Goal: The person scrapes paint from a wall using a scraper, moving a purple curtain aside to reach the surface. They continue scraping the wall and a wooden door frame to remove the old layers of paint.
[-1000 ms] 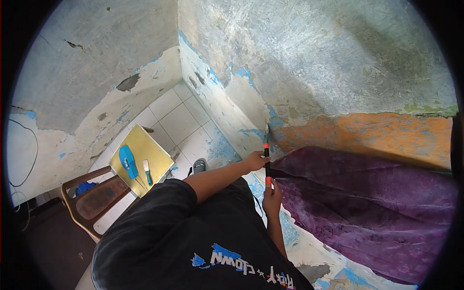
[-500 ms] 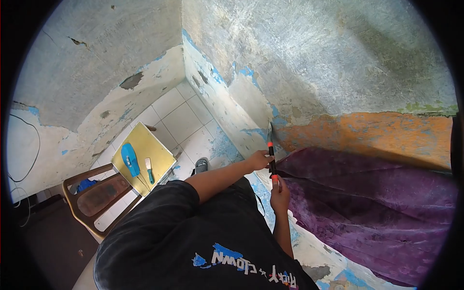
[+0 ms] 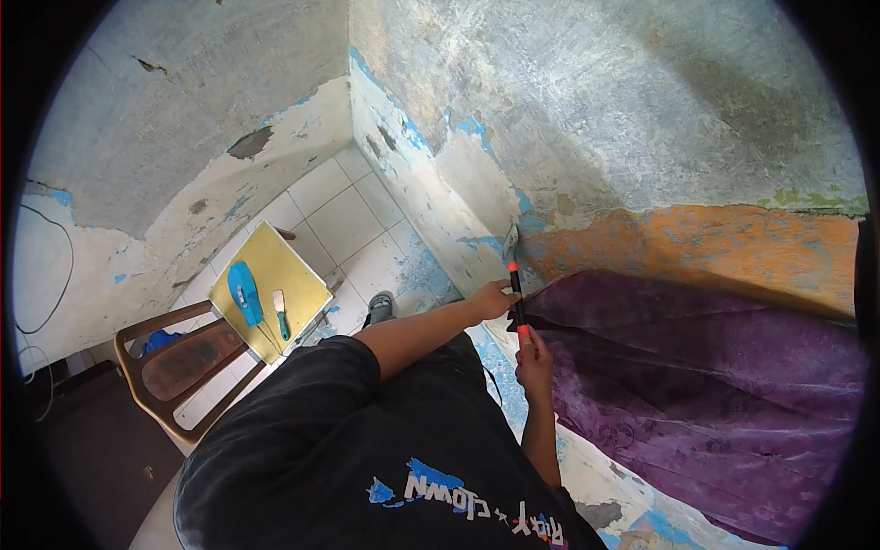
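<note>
A long scraper (image 3: pixel 517 302) with a black handle and orange-red bands stands nearly upright in the picture. Its metal blade meets the peeling wall (image 3: pixel 477 188) beside a patch of blue paint. My left hand (image 3: pixel 495 301) is closed around the upper part of the handle. Lower down, near the handle's orange-red end, my right hand (image 3: pixel 533 362) is wrapped round it. Just right of both hands lies a purple cloth (image 3: pixel 697 394), below a strip of orange wall (image 3: pixel 733 252).
On the left, a chair (image 3: pixel 174 376) stands by a yellow-topped stool (image 3: pixel 298 270) holding a blue tool (image 3: pixel 244 293) and a small putty knife (image 3: pixel 281 316). White floor tiles (image 3: pixel 344 225) run into the wall corner. A cable (image 3: pixel 69 266) hangs at far left.
The scraper's blade has shifted slightly up and left and shows more of its flat face. My right hand has turned a little and moved slightly right on the handle.
</note>
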